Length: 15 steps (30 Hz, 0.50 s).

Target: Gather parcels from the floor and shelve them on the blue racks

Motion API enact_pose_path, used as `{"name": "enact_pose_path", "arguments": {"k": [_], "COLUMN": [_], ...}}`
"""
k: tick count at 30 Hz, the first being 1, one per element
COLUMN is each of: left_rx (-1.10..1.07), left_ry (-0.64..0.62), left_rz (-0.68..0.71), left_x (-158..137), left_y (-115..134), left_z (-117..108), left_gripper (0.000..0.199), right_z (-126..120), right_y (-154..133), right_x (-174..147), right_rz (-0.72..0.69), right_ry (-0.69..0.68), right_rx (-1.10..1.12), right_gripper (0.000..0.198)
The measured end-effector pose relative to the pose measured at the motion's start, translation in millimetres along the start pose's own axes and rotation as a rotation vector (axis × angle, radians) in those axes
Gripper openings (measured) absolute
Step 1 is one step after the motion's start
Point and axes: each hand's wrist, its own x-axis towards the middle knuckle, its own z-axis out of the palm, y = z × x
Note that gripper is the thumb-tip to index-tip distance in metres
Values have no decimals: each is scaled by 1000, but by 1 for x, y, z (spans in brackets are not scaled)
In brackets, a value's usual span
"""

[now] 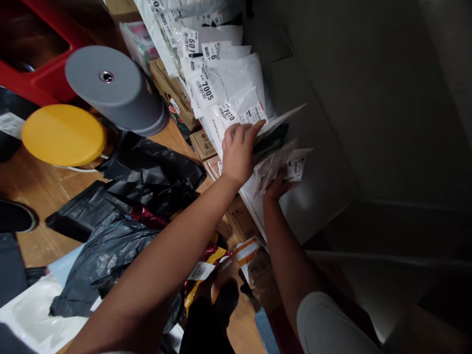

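Observation:
A row of white parcel bags (236, 76) with printed number labels stands on a pale shelf (313, 199). My left hand (238, 152) is at the near end of this row, its fingers bent over a white parcel bag (282, 119) that leans to the right; the thumb is hidden. Just below, my right hand (279, 186) is closed round a small bundle of thin clear-and-white packets (275, 167), one with a printed label. Between the hands a dark green parcel (271, 138) shows partly.
Cardboard boxes (241, 216) sit under the shelf edge. Black plastic bags (121, 236) lie on the wooden floor to the left, near a yellow stool (64, 135), a grey round bin (114, 88) and a red plastic frame (47, 73). A dark wall (368, 98) rises on the right.

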Motion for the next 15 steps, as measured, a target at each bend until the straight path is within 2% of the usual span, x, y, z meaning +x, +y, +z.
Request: {"name": "enact_pose_path", "arguments": {"k": [3, 5, 7, 9, 13, 15], "left_rx": [-167, -268, -318, -343, -395, -397], "left_ry": [215, 290, 286, 222, 98, 69], "left_rz": [-250, -329, -265, -144, -30, -5], "left_x": [-3, -1, 6, 14, 27, 27], "left_y": [-10, -22, -37, -49, -61, -60], "left_z": [15, 24, 30, 32, 25, 19], "left_gripper": [80, 89, 94, 93, 82, 74], "right_z": [-20, -30, -35, -33, -21, -15], "right_y": [6, 5, -1, -7, -13, -14], "right_x": [2, -3, -12, -23, -41, -45], "right_rz": [-104, -157, -196, -176, -96, -63], "right_ry": [-12, -72, -96, -106, -206, -186], "right_rx": [-120, -293, -432, -481, -382, -293], "right_gripper": [85, 84, 80, 82, 94, 97]}}
